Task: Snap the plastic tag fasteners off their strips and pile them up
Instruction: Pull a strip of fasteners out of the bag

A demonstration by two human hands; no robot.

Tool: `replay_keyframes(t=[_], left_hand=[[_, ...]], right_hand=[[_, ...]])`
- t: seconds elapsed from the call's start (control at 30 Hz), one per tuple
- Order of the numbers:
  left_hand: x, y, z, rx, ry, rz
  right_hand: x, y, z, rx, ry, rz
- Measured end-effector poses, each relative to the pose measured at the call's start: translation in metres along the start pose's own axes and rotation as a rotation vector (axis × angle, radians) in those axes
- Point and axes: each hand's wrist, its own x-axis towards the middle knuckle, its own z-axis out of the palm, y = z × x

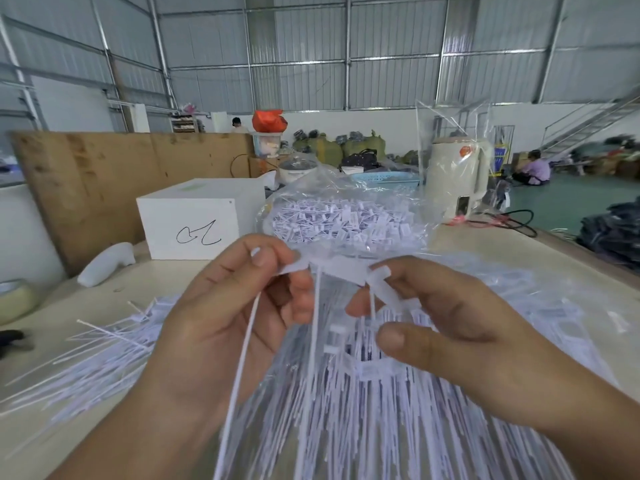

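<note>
Together, left hand (pixel 221 317), right hand (pixel 446 327), pinching fastener strip (pixel 332 266)

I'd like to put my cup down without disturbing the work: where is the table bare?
Bare table shows between the white box and the loose fasteners, right of the white bottle. Another bare strip lies before the kettle. Under both hands, fasteners crowd the middle.

Landmark: white box (pixel 194 220). Bare tabletop (pixel 114 289) lies directly in front of it and toward its left front, broken only by a white bottle (pixel 107 263) and a tape roll (pixel 15 299). Right of the box, a bag of fasteners (pixel 343 220) blocks passage. Further right stands a bagged kettle (pixel 457 178). Nearer than the box, loose fasteners (pixel 346 393) cover the surface.
</note>
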Motion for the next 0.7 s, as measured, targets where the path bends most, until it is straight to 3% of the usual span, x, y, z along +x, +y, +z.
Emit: replay_keyframes(t=[0.17,0.23,0.33,0.43,0.57,0.7], left_hand=[[0.004,0.003,-0.007,-0.113,0.081,-0.002],[0.005,0.003,-0.008,-0.127,0.123,0.005],[0.006,0.003,-0.008,-0.111,0.170,-0.016],[0.005,0.000,-0.011,-0.067,0.167,-0.041],[0.004,0.000,-0.020,0.036,0.030,-0.085],[-0.002,0.004,-0.026,0.193,-0.216,-0.219]], right_hand=[[0.003,0.008,0.003,0.244,0.057,0.062],[0.003,0.008,0.005,0.237,0.092,0.082],[0.003,0.003,-0.001,-0.035,0.254,0.043],[0.003,-0.007,-0.014,-0.263,0.396,-0.123],[0.002,-0.011,-0.019,-0.728,0.273,-0.168],[0.000,-0.008,-0.022,-0.750,0.157,0.038]])
